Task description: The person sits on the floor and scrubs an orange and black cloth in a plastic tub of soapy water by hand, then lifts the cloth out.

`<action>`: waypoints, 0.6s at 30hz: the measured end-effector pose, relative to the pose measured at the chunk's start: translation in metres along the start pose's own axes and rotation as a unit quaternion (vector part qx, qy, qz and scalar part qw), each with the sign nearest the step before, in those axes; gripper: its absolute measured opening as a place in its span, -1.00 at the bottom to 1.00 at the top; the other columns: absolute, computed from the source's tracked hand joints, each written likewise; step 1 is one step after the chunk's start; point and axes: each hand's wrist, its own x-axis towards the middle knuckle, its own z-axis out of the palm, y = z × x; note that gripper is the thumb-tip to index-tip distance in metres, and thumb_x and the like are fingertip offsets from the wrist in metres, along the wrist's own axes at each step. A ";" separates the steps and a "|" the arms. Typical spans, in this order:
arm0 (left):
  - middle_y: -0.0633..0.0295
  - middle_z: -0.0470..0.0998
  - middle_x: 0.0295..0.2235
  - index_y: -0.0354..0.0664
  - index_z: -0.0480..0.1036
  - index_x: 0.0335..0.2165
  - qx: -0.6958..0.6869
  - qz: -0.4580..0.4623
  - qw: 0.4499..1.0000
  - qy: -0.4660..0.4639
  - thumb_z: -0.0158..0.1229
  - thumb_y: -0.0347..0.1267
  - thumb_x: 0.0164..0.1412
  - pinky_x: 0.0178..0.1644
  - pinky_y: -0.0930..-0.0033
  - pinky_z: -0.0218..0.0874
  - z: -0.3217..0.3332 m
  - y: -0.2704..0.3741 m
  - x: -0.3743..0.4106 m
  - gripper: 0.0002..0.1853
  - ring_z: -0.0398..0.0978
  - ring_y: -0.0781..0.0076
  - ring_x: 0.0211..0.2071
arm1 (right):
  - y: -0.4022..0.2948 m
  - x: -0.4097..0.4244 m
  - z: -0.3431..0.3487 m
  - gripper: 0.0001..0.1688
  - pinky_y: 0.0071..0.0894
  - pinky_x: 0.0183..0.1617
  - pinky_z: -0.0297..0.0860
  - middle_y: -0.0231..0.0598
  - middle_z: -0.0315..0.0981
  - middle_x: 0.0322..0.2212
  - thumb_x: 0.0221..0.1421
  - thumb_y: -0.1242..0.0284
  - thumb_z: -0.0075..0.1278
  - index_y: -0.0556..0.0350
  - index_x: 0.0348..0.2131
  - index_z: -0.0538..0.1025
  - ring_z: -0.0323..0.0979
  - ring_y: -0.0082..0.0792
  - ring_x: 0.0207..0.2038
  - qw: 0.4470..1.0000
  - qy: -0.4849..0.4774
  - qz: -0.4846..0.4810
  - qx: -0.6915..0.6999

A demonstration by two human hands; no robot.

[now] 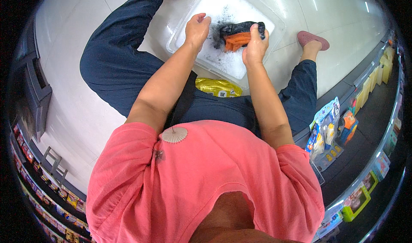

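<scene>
A clear plastic tub (172, 45) stands on the floor between my legs, filled with thick white suds (231, 1). My right hand (256, 46) grips the right end of a wet black-and-orange cloth item (236, 37), thumb on top. The cloth is bunched just over the foam, so its exact kind cannot be told. To its left, my left hand (198, 30) is raised above the suds, apart from the cloth, with its fingers curled loosely and nothing visible in them. Dark patches (219, 34) show in the foam between hand and cloth.
A yellow plastic packet (219, 87) lies between the tub and my lap. Shelves with packaged toys (325, 130) run along the right. More stocked shelves (54, 207) line the lower left, near a grey metal frame (54, 165). Pale tiles (334, 14) form the floor.
</scene>
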 end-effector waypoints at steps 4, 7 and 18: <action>0.04 0.46 -0.16 -0.37 0.37 -0.11 -0.019 -0.020 1.000 0.001 0.07 -0.31 0.04 -0.07 0.42 0.20 0.001 0.004 -0.002 -0.55 0.41 0.33 -0.16 | 0.058 0.021 -0.022 -0.58 -0.26 -0.12 0.29 -0.11 0.38 -0.25 0.02 0.32 0.06 0.18 -0.16 0.39 0.32 -0.24 -0.16 0.927 0.035 -0.063 -0.367; 0.06 0.46 -0.18 -0.37 0.37 -0.12 -0.023 -0.025 0.999 0.001 0.06 -0.32 0.05 -0.08 0.43 0.20 0.001 -0.003 0.002 -0.57 0.42 0.34 -0.17 | 0.056 0.004 -0.022 -0.61 -0.08 -0.04 0.26 0.00 0.28 -0.16 -0.07 0.37 0.08 0.04 -0.17 0.45 0.21 -0.02 -0.03 0.756 -0.076 -0.106 -0.641; 0.05 0.49 -0.20 -0.35 0.40 -0.15 0.046 -0.006 0.999 0.019 0.08 -0.30 0.01 -0.09 0.38 0.21 0.005 -0.010 0.005 -0.57 0.43 0.29 -0.18 | 0.053 0.012 -0.031 -0.76 -0.08 -0.02 0.20 -0.11 0.27 -0.21 -0.09 0.41 0.02 -0.04 -0.31 0.53 0.23 -0.10 -0.10 0.609 -0.182 -0.127 -0.762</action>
